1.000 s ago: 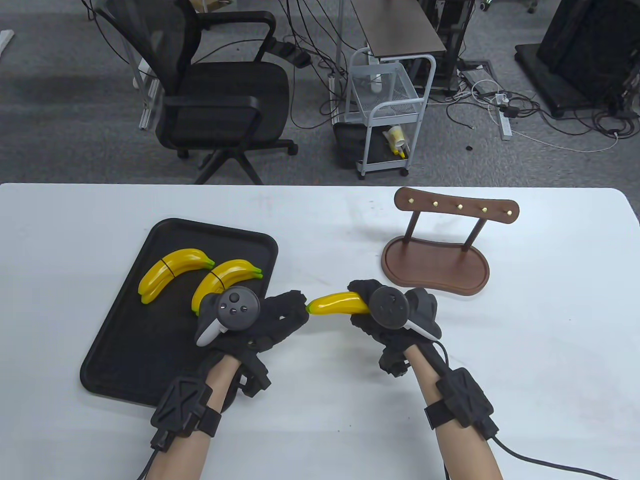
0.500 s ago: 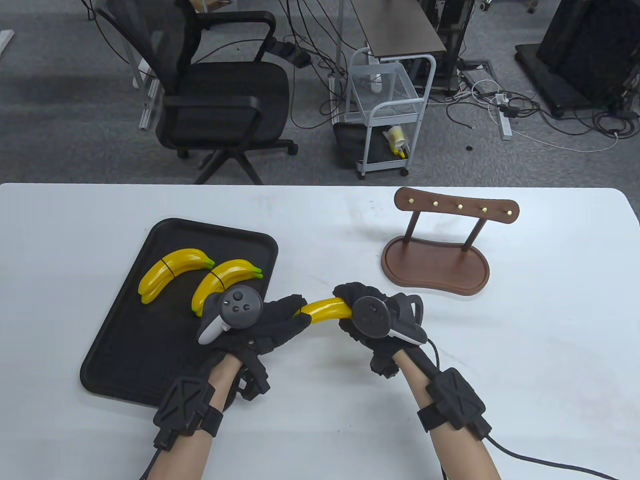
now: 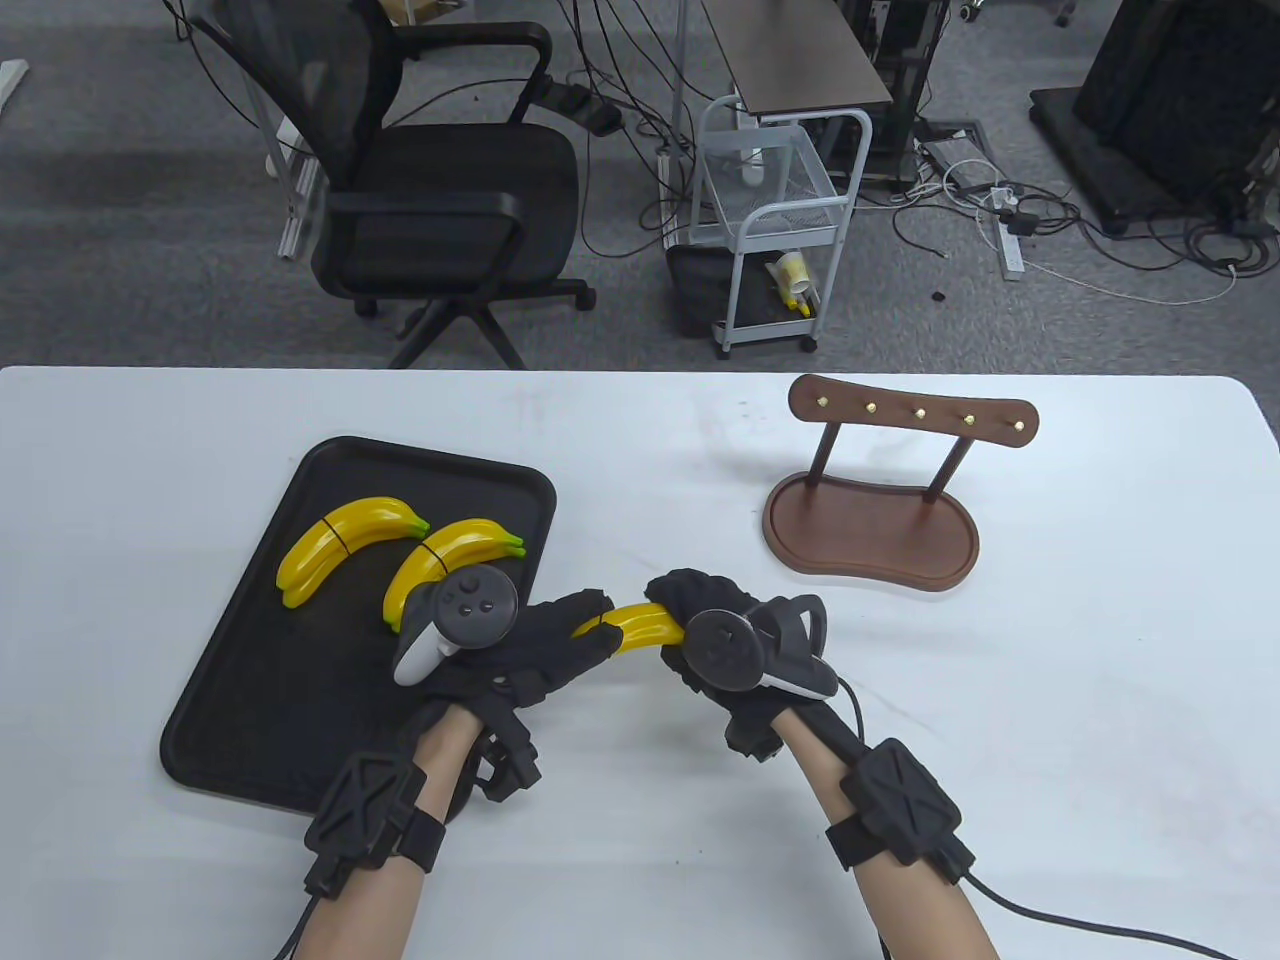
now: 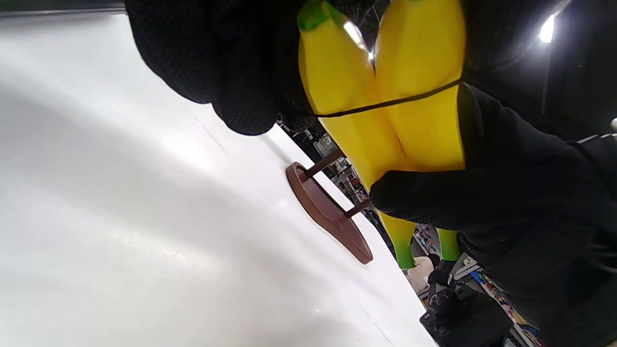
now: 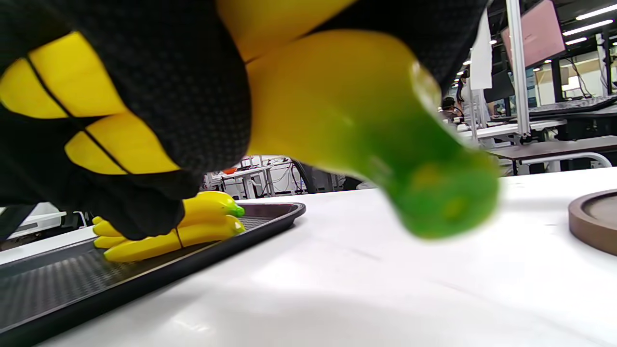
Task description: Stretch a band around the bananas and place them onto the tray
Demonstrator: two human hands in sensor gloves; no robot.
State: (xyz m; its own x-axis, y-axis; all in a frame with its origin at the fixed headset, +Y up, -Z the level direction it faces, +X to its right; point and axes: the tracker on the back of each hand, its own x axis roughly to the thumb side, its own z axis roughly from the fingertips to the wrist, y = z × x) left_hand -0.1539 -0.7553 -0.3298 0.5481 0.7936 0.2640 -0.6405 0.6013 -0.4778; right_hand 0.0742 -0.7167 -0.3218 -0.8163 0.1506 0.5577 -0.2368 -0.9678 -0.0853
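Fingers [image 3: 585,612] of the left hand [image 3: 520,650] curl over one end of a pair of yellow bananas [image 3: 640,625], stretching a thin black band [image 4: 385,103] around them; the right hand [image 3: 715,640] grips the other end, nearer the left hand than a second ago; the pair is held above the white table [image 3: 1050,700], just right of the black tray [image 3: 250,700] holding two banded bunches [image 3: 400,550].

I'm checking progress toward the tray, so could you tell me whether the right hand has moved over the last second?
Yes. The right hand, holding the banana pair, has shifted left, away from the wooden stand and toward the tray.
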